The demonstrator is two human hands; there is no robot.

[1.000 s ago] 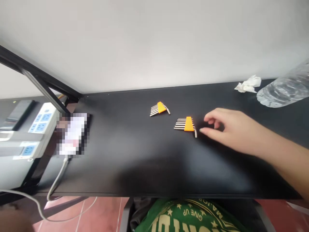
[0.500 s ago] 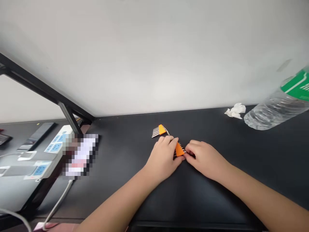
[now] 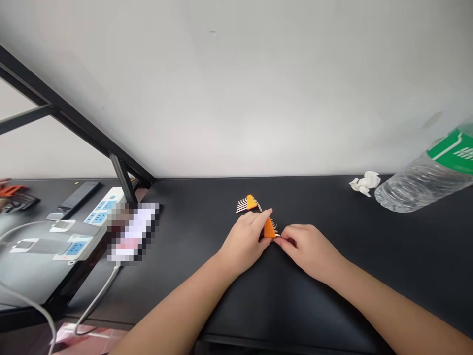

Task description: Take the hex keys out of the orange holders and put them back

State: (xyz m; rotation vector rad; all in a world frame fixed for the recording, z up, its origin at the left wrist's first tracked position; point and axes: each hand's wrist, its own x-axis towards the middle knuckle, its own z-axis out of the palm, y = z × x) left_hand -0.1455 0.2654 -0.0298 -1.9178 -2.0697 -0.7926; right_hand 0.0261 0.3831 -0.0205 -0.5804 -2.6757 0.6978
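Observation:
My left hand [image 3: 244, 240] is closed around an orange hex key holder [image 3: 270, 228] on the black desk, its index finger stretched along the far side and its thumb at the near edge. Short bent ends of several hex keys stick out of the holder's right side. Thumb and fingers of my right hand [image 3: 306, 249] pinch the end of the nearest hex key [image 3: 278, 235]. Just beyond my left hand lies a second orange holder [image 3: 252, 201] with several hex keys fanned out to the left. My left fingers hide part of the held set.
A crumpled tissue [image 3: 365, 183] and a clear plastic bottle [image 3: 414, 183] with a green label stand at right by the wall. To the left are a blurred-out phone [image 3: 135, 231] on a cable, a power strip [image 3: 105, 209], a black frame [image 3: 123, 177] and a dark flat device [image 3: 77, 197].
The view has turned slightly left. My left hand's index finger is straighter, and more bent key ends show beside the holder. My right hand keeps its pinch at the holder's near right corner.

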